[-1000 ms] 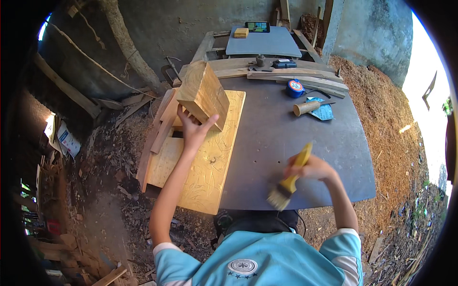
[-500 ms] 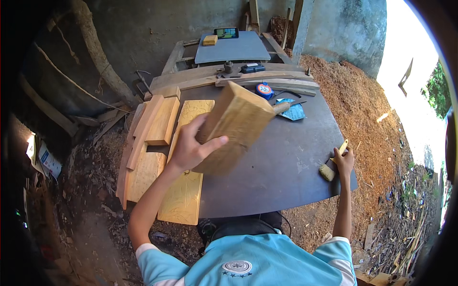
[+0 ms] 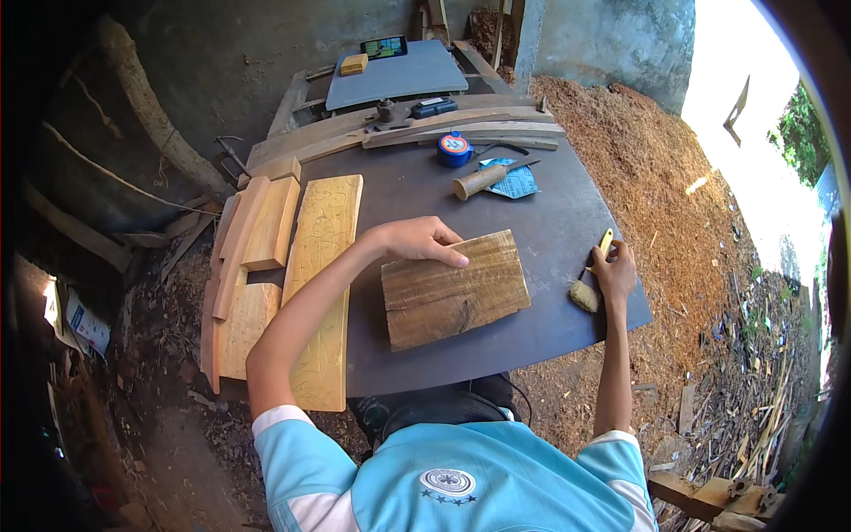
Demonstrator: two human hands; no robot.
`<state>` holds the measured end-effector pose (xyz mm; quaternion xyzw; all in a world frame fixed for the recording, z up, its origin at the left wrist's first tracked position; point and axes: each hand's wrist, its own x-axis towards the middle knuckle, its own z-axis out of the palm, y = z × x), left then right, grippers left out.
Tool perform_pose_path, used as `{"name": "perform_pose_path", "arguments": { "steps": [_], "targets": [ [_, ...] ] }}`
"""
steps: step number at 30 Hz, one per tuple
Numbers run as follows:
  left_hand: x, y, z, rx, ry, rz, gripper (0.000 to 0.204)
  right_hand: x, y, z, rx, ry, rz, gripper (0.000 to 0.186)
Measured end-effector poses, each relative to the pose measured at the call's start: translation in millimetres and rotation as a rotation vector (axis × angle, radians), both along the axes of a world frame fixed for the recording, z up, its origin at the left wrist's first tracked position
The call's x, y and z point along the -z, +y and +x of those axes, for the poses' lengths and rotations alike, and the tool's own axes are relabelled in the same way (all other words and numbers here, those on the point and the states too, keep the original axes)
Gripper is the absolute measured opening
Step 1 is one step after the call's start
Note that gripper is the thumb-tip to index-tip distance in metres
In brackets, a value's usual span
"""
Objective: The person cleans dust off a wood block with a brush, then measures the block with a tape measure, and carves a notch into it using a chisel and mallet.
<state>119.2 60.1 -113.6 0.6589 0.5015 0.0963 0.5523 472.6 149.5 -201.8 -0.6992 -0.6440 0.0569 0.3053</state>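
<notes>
My left hand [image 3: 425, 241] grips a thick, rough-faced wooden block [image 3: 456, 294] along its far edge, thumb on the face toward me. The block is over the near middle of the dark tabletop [image 3: 425, 377]; whether it rests fully on the top I cannot tell. At the table's right edge, my right hand [image 3: 614, 269] has its fingers closed round the yellow handle of a paintbrush [image 3: 582, 295], whose pale bristles point down toward me. Left of the block lies a long yellowish board [image 3: 330, 213] with drawn or carved lines on it, partly hidden by my left forearm.
Several wood pieces [image 3: 270, 222] are stacked at the left edge. Farther back lie a wooden-handled tool [image 3: 479, 182], a blue sheet [image 3: 511, 183], a blue tape measure [image 3: 455, 149] and long strips [image 3: 461, 124]. Beyond, a grey board [image 3: 399, 75] carries a phone [image 3: 384, 47] and small block [image 3: 354, 64].
The wooden block has come down from a raised, tilted position to lie flatter over the near tabletop, still in my left hand. The view has shifted slightly; my right hand keeps the paintbrush.
</notes>
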Motion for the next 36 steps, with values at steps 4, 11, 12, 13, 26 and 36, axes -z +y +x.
{"name": "perform_pose_path", "arguments": {
  "steps": [4,11,12,13,26,36],
  "targets": [
    [-4.5,-3.8,5.6,-0.037,0.214,0.134,0.054,-2.9,1.1,3.2,0.013,-0.016,-0.056,0.041],
    [-4.5,-15.6,15.5,-0.125,0.567,0.545,0.031,0.6,2.1,0.1,0.003,-0.024,0.01,0.042],
    [-8.0,-13.2,13.8,-0.111,0.604,0.57,0.029,1.9,4.0,-1.6,-0.006,-0.019,0.038,0.041],
    [-9.4,-3.6,11.5,-0.116,0.607,0.575,0.029,2.0,3.5,-1.4,0.003,-0.039,0.02,0.041],
    [68.9,192.3,-27.9,-0.552,0.749,0.515,0.096,-12.8,-2.3,-10.4,-0.022,0.028,0.03,0.031],
    [-23.4,62.6,-14.5,-0.395,0.463,1.283,0.087,-3.7,-0.4,1.9,-0.13,0.171,0.512,0.017]
  ]
}}
